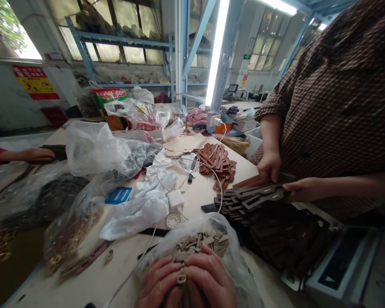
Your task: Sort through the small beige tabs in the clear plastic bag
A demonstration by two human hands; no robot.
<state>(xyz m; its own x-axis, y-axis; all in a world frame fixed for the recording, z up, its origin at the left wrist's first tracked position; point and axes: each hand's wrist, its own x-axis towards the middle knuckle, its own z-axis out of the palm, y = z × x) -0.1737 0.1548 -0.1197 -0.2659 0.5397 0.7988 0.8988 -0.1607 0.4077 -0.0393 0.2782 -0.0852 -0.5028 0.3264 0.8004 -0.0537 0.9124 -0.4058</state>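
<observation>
At the lower middle, my left hand [157,280] and my right hand [211,276] are closed together, fingertips nearly meeting. Between them is a brown strap [186,291] with a small metal buckle [181,279] on it; my fingers hide most of the strap. Just beyond my fingers, a clear plastic bag [234,239] lies spread, filled with small grey-brown strap pieces [202,244]. My right fingertips overlap the near edge of that pile. Whether they touch the pieces I cannot tell.
Across the table, a co-worker's hands [295,188] handle dark leather pieces [269,231]. Brown leather pieces [216,160] are heaped beyond. A white charger [176,199] with its cable, white cloths [137,214] and a bag of metal fittings [77,235] lie left. Another person's hand [40,154] reaches in.
</observation>
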